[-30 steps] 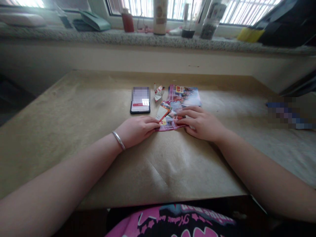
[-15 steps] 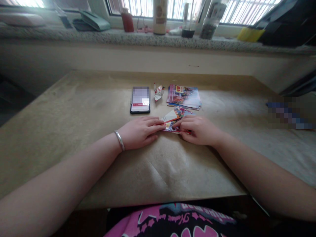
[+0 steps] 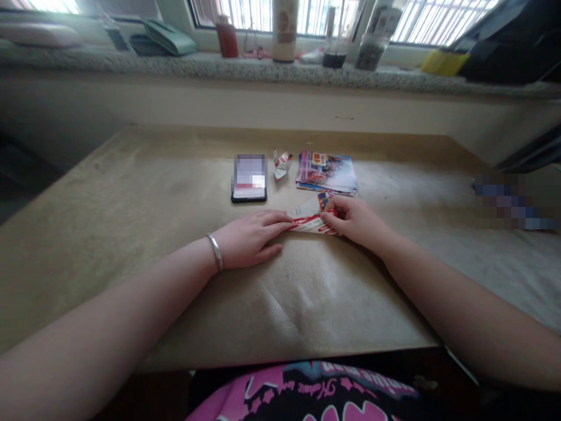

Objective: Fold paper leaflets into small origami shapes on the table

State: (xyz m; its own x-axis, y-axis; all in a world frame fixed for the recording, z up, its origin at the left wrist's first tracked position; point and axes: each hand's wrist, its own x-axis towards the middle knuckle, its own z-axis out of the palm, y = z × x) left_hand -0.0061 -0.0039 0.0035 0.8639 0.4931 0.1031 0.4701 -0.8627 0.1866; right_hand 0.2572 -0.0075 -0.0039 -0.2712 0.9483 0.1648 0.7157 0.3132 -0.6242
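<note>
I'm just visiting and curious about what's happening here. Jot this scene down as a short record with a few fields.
Left hand: left hand, lying flat, fingertips touching one end of the flyer
Right hand: right hand, fingers gripping the folded printed flyer
Left wrist: silver bangle
Nearby: stack of printed flyers, folded paper figure, smartphone
Surface: brown paper table covering
</note>
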